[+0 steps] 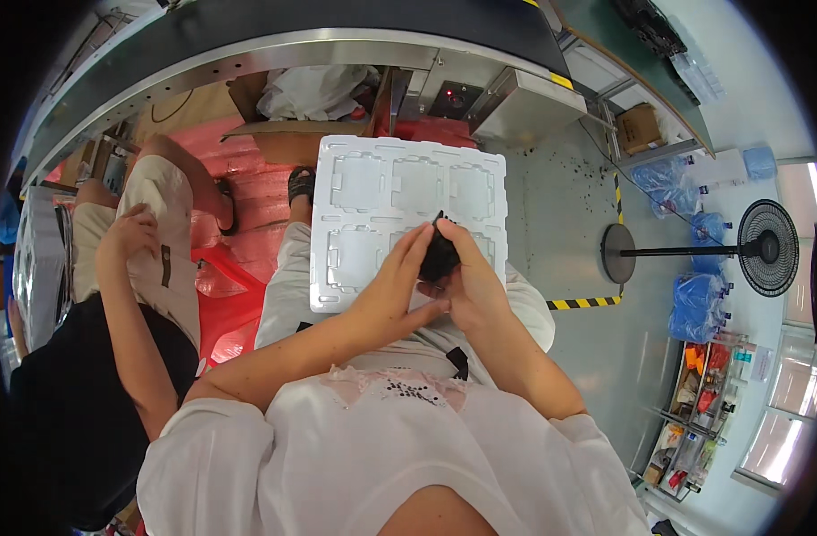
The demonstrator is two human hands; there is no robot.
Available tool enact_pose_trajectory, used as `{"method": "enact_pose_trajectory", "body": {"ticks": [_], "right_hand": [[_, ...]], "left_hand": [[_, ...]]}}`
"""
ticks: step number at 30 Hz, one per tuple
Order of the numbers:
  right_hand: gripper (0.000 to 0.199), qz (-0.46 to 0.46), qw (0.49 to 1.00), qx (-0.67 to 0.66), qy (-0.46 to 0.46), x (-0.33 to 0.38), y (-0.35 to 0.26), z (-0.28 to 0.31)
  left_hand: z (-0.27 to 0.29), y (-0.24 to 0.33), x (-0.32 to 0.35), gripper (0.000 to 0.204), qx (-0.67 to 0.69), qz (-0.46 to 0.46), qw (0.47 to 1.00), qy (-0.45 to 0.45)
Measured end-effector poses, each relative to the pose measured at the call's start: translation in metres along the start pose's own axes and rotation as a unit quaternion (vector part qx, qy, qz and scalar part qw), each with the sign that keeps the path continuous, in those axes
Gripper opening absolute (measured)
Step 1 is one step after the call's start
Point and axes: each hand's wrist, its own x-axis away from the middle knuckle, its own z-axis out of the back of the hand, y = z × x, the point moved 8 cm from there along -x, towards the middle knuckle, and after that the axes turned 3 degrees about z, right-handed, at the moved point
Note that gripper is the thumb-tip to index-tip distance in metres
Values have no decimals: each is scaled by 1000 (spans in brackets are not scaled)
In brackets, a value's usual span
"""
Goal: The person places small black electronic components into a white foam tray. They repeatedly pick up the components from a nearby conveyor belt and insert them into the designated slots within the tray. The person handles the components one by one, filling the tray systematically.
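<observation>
left hand [402, 275] and right hand [473, 284], half-curled, hold a black part [439, 257], white tray [383, 183] uncovered along far edge.

tray [381, 217] on lap [283, 277] | conveyor [337, 18] beyond tray | fan [768, 248] right | co-worker [96, 375] left

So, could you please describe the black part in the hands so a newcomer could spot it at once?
Find the white moulded tray over the person's lap, mid-picture. Above its lower right portion, the left hand and right hand meet around a small black part. Its black colour sets it apart from the white tray beneath.
</observation>
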Motion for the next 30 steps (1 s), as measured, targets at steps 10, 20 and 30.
{"method": "enact_pose_trajectory", "body": {"ticks": [10,20,30], "right_hand": [[45,-61,998,-33,-7,4,23,-43],[100,474,469,742,-75,40,-51,-94],[102,280,558,739,-255,-31,-18,-121]], "left_hand": [[32,-40,-3,60,86,137,983,92],[33,-94,6,37,509,359,782,35],[36,-90,12,51,562,345,751,-22]]}}
